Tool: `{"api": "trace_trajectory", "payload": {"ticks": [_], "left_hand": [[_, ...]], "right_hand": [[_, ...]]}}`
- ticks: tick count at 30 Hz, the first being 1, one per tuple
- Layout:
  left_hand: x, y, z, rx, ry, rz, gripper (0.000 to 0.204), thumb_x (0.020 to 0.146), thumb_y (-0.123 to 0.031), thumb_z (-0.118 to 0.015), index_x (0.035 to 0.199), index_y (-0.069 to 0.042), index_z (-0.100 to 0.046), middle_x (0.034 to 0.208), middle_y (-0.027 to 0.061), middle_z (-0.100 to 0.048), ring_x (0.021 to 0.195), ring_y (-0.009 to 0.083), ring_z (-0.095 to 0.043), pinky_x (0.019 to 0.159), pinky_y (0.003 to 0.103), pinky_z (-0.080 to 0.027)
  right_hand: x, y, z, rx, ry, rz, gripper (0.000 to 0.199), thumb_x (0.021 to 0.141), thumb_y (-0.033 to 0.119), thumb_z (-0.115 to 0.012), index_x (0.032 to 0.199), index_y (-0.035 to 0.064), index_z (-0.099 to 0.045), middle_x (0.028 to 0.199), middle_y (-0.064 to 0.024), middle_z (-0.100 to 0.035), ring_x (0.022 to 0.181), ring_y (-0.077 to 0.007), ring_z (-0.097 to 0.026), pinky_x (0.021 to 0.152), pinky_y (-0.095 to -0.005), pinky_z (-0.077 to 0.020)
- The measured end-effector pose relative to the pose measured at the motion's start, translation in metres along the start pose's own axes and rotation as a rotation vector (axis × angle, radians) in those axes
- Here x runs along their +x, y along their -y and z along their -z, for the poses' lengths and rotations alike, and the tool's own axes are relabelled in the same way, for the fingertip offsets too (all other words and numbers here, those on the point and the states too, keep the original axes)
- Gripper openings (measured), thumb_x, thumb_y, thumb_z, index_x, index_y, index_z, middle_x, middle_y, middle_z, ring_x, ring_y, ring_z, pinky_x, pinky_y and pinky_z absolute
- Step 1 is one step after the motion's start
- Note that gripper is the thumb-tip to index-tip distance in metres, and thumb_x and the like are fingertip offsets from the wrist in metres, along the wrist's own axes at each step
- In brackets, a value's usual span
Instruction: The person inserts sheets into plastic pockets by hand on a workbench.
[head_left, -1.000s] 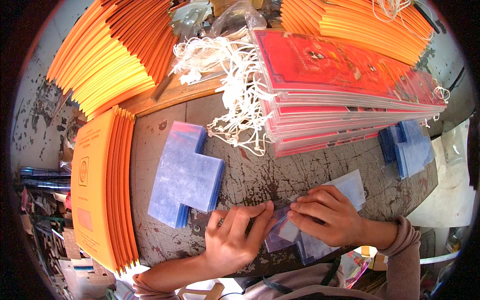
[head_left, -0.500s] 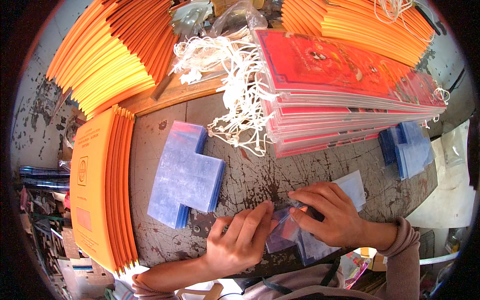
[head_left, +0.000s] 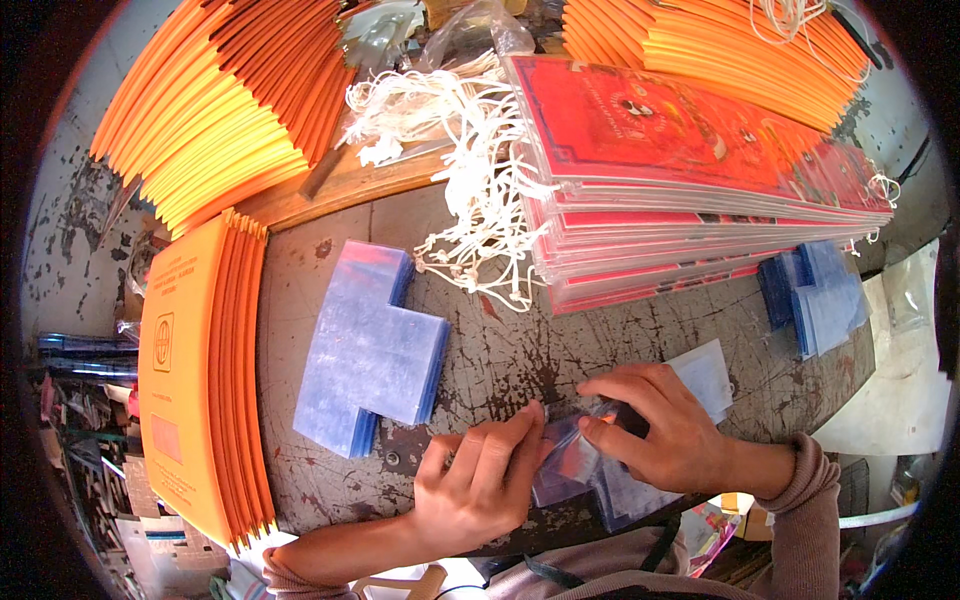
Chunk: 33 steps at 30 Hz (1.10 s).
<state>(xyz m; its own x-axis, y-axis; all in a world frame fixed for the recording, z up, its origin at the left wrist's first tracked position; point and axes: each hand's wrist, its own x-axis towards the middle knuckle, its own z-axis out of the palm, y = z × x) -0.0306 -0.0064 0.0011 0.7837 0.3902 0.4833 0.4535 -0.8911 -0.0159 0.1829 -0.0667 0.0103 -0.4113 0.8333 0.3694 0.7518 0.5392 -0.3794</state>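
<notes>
My left hand [head_left: 478,488] and my right hand [head_left: 662,432] meet over a small clear plastic sleeve [head_left: 568,462] at the near edge of the worn table [head_left: 520,360]. Both hands pinch it with their fingertips, the right from above, the left from the side. More clear sleeves [head_left: 706,372] lie under and beyond my right hand. A thick stack of bluish clear sleeves [head_left: 372,350] lies to the left of my hands.
A tall pile of red printed cards with white string loops [head_left: 690,190] stands at the back right. Loose white strings [head_left: 470,170] spill beside it. Orange booklets are fanned out at the back left [head_left: 220,120], left [head_left: 195,370] and back right [head_left: 720,50]. Another blue sleeve stack [head_left: 815,300] lies at the right.
My right hand has slid slightly toward the far side over the sleeves. My left hand has shifted a little nearer, its fingers still on the small sleeve.
</notes>
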Motion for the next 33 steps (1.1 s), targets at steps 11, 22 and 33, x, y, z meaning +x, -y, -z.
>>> {"api": "trace_trajectory", "payload": {"ticks": [11,22,33], "left_hand": [[0.003,0.005,0.005,0.000,-0.035,0.022,0.034,0.072,-0.024,-0.078,0.100,-0.007,-0.071,0.095,0.0011,-0.060,0.074,0.0131,-0.057,0.060,0.028,-0.039],[0.002,0.003,0.002,0.014,-0.047,-0.029,0.030,0.072,-0.024,-0.078,0.096,-0.007,-0.071,0.095,0.0024,-0.060,0.077,0.0148,-0.057,0.058,0.028,-0.041],[0.010,0.009,-0.002,-0.408,0.043,0.267,0.026,0.069,-0.006,-0.078,0.090,-0.005,-0.062,0.097,0.0112,-0.057,0.082,0.0266,-0.060,0.064,0.035,-0.050]], "right_hand": [[-0.001,0.000,-0.002,-0.013,-0.014,0.025,0.023,0.075,0.013,-0.064,0.095,0.0030,-0.060,0.101,-0.0114,-0.053,0.095,-0.0283,-0.053,0.080,-0.0408,-0.0455],[-0.002,0.000,-0.002,-0.058,-0.015,0.032,0.021,0.074,0.014,-0.062,0.092,0.0044,-0.059,0.100,-0.0096,-0.053,0.095,-0.0263,-0.054,0.082,-0.0415,-0.0442],[-0.003,0.000,-0.003,-0.072,-0.041,0.035,0.023,0.073,0.015,-0.062,0.093,0.0038,-0.059,0.100,-0.0099,-0.054,0.094,-0.0260,-0.055,0.084,-0.0428,-0.0449]]}}
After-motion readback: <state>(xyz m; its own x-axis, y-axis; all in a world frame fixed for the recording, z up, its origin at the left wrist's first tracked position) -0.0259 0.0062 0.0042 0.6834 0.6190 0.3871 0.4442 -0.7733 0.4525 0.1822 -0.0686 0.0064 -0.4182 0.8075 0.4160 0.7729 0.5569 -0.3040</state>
